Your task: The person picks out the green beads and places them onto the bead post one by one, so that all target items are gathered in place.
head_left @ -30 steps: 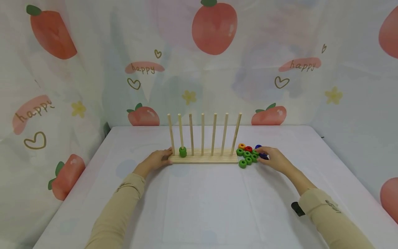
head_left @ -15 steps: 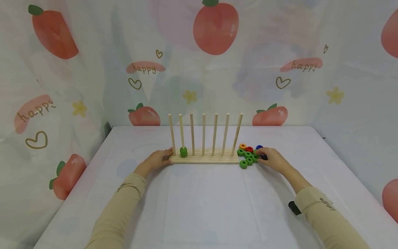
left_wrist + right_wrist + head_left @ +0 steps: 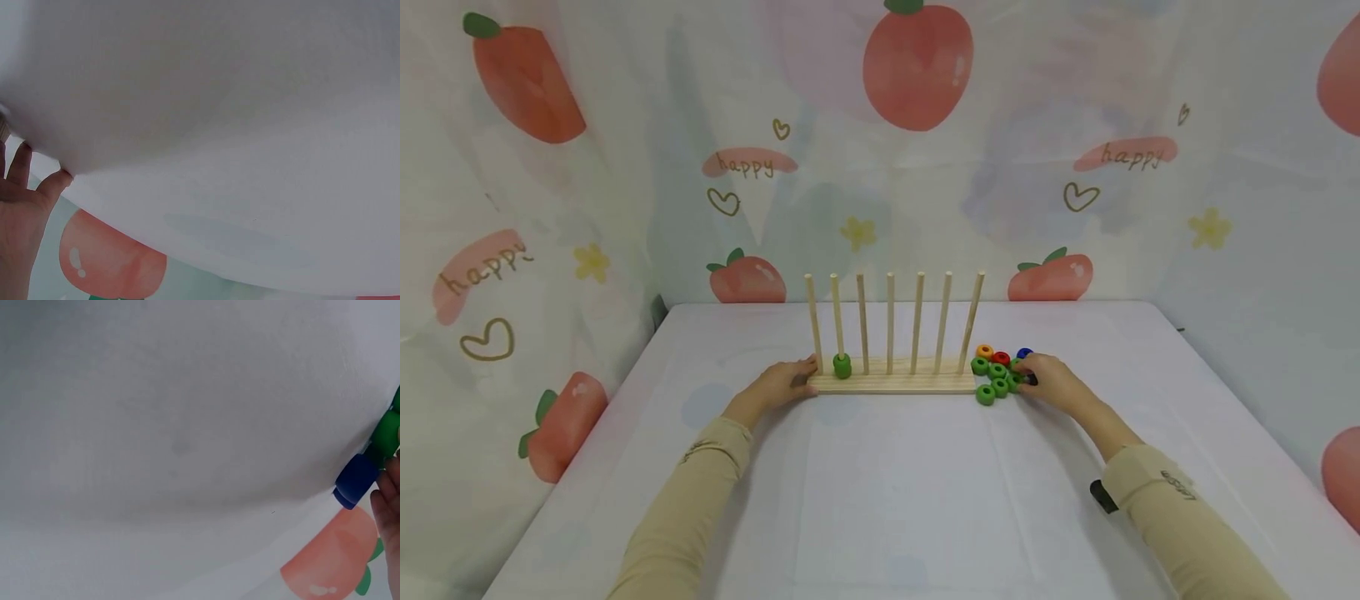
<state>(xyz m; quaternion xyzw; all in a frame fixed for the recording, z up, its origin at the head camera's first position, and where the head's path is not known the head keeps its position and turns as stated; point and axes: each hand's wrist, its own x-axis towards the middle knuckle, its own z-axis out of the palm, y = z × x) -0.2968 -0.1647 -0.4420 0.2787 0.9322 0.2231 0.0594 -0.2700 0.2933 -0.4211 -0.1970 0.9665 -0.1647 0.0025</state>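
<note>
Pegs [image 3: 891,325], seven in all, rise in a single row from one wooden board [image 3: 891,386] on the white-covered table [image 3: 902,492]. Six of the seven carry nothing; the second from the left has green beading [image 3: 842,367] at its foot, whether one bead or two I cannot tell. The left hand [image 3: 773,387] holds the board's left end, thumb at the front corner and fingers at the back. Just beside the right end lie loose beads: six green beads [image 3: 996,374] in view, one orange bead [image 3: 984,357], one red bead [image 3: 1002,362] and one blue bead [image 3: 1023,355], with dark blue showing by the fingers, its count hidden. The right hand [image 3: 1056,385] is partly open, bent over the cluster's right side; whether it grips a bead I cannot tell.
</note>
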